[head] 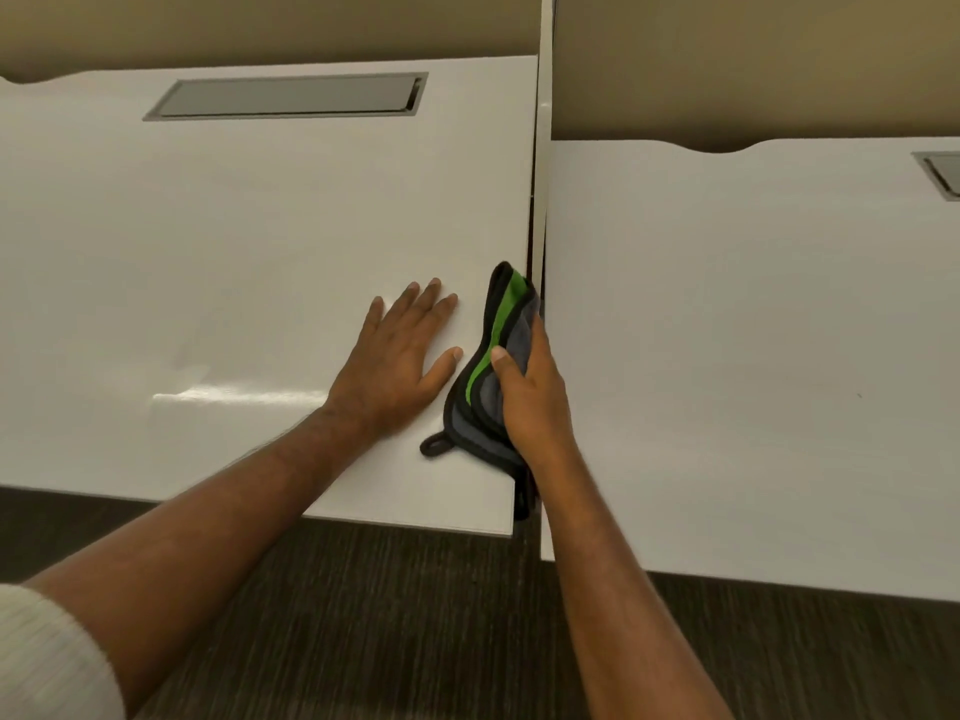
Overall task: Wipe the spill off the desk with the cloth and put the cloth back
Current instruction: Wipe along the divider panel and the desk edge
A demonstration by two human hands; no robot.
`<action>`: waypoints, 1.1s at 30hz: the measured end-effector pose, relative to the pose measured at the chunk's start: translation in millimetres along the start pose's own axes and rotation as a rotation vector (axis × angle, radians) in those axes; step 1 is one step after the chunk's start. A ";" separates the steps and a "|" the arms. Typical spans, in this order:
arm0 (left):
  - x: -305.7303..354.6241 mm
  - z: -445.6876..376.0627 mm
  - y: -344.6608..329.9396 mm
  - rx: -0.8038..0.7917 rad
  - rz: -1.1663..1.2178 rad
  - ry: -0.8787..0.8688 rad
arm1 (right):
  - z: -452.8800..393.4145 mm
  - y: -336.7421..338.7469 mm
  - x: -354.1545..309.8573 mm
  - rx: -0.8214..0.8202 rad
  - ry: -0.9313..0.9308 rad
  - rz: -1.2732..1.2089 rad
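Note:
A folded cloth (485, 366), grey and green with black edging and a small black loop, lies at the right edge of the white desk (234, 252). My right hand (532, 392) grips it from the right side, thumb on top, and part of the cloth hangs over the desk's front right corner. My left hand (400, 361) rests flat on the desk just left of the cloth, fingers spread, holding nothing. A faint shiny streak (234, 397) shows on the desk surface to the left of my left wrist; I cannot tell if it is liquid or glare.
A grey cable hatch (291, 96) is set into the desk's back. A narrow gap (535, 241) with a thin white divider separates this desk from a second white desk (753, 356) on the right. Dark carpet (415, 615) lies below the front edges.

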State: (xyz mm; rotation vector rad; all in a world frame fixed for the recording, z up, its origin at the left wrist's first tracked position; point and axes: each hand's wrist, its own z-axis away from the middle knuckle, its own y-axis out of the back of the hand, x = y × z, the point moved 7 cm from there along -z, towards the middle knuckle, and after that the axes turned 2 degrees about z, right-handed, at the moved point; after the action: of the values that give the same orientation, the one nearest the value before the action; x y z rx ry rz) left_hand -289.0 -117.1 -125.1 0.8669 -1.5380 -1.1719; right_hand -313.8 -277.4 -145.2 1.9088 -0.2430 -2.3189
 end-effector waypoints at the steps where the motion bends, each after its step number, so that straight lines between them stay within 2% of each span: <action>1: 0.2 -0.4 -0.3 0.003 0.002 -0.002 | -7.7 0.0 -1.2 0.003 0.003 0.006; 17: 0.2 -0.3 2.8 -0.046 0.018 -0.009 | 15.7 -0.3 -6.8 0.004 -0.031 0.081; 29: -1.4 -0.2 -0.3 -0.042 0.016 -0.018 | 105.8 -3.4 33.0 -0.095 -0.149 -0.112; 33: 0.8 1.2 3.8 -0.068 0.010 -0.009 | 122.4 6.4 46.1 -0.066 -0.247 -0.287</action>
State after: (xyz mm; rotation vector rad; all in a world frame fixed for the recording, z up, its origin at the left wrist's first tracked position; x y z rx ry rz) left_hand -290.3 -116.4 -121.3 0.8086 -1.4994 -1.2156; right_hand -442.9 -287.7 -165.2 1.7225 0.0914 -2.7110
